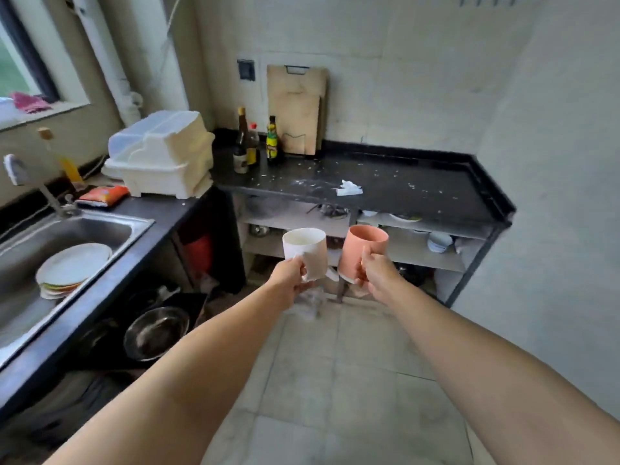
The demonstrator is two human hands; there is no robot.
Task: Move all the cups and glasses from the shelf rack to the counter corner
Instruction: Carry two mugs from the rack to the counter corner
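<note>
Head view is showing a narrow tiled kitchen with a black counter (402, 193) running across 12 to 2 o'clock, its raised rim forming an angled corner at 2 o'clock. Crumbs and a crumpled white tissue (349, 188) are lying on the countertop. Three sauce bottles (255, 142) are standing at the rear left of the counter, just beside a wooden cutting board (297, 109) that is leaning against the wall. Open shelves (419, 253) are sitting under the counter, holding bowls and blurred items.

At 9 o'clock a steel sink (67, 236) is holding a stack of plates (72, 268). A white covered dish rack (161, 154) is standing at 10 o'clock beside the sink. A metal bowl (156, 332) is lying low at 8 o'clock under the sink counter.

Both arms are reaching forward over the pale floor tiles (335, 380), which are forming the open lane between the sink counter edge and the right wall. The left hand (291, 278) is gripping the handle of a white cup (305, 248), fingers curled round it. The right hand (377, 273) is gripping the handle of a pink cup (364, 250) likewise. Both cups are being held upright in the air at centre, near each other but apart, in front of the shelves and below the counter edge.
</note>
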